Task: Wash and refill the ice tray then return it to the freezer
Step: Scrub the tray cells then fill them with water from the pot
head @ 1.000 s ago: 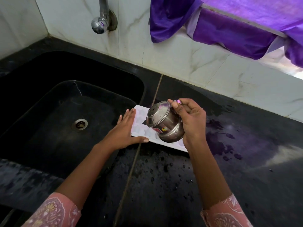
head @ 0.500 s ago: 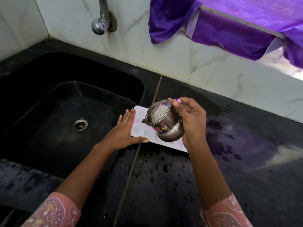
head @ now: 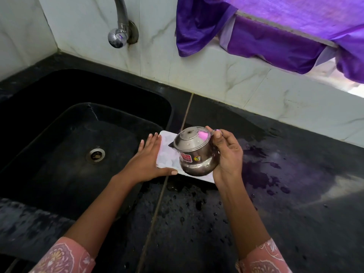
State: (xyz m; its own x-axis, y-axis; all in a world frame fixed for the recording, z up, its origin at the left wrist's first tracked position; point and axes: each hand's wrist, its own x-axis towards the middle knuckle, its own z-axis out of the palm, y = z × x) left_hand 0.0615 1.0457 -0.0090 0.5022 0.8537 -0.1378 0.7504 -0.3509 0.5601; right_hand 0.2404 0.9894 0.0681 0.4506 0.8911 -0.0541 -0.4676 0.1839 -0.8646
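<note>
A white ice tray [head: 167, 156] lies flat on the wet black counter, just right of the sink's rim. My left hand [head: 146, 160] holds its left end, fingers flat along the edge and thumb on the near side. My right hand [head: 226, 156] grips a small steel pot [head: 194, 152] with a short spout and stickers. The pot hangs tilted over the tray, spout pointing left and down. The tray's right half is hidden behind the pot and hand. I cannot see whether water is flowing.
The black sink [head: 59, 146] with its drain [head: 95, 155] fills the left. A chrome tap [head: 120, 30] comes out of the marble wall above it. Purple cloth [head: 266, 36] hangs from the ledge at upper right. Water drops and puddles lie across the counter [head: 285, 194].
The pot has tipped slightly further over the tray. Both hands and the tray stay nearly where they were.
</note>
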